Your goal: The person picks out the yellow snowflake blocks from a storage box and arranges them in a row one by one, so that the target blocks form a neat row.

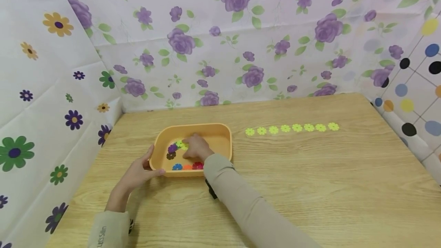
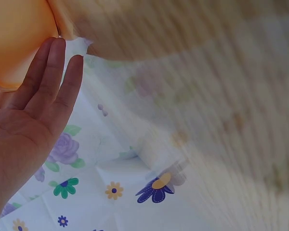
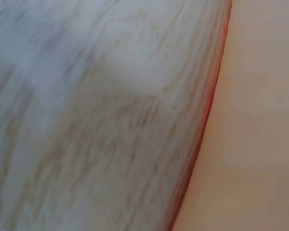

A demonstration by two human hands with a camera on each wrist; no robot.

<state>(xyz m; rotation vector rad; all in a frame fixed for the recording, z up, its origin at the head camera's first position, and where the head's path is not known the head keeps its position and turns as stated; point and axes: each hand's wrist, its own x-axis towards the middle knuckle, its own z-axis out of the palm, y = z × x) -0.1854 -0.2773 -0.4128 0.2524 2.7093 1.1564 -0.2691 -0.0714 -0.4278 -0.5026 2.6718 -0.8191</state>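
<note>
An orange plastic tray [image 1: 215,130] stands on the wooden table, holding several small flower-shaped discs. The left hand [image 1: 139,171] rests against its front left corner, thumb by the front rim. In the left wrist view, straight fingers of the left hand [image 2: 43,91] touch the tray's outer wall [image 2: 19,43]. Inside the tray, the right hand [image 1: 198,147] reaches down with thumb and index finger apart beside yellow-green discs [image 1: 180,143]. Purple [image 1: 172,148], brown [image 1: 171,155], blue [image 1: 177,167], orange [image 1: 187,167] and red [image 1: 198,165] discs lie nearby. The right wrist view is blurred and shows no fingers.
Several yellow-green flower discs [image 1: 285,128] lie in a spaced row on the table [image 1: 310,186], right of the tray. Cloths with purple roses [image 1: 253,76] and flowers [image 1: 74,119] hang behind and left. A dotted cloth [image 1: 408,104] hangs right.
</note>
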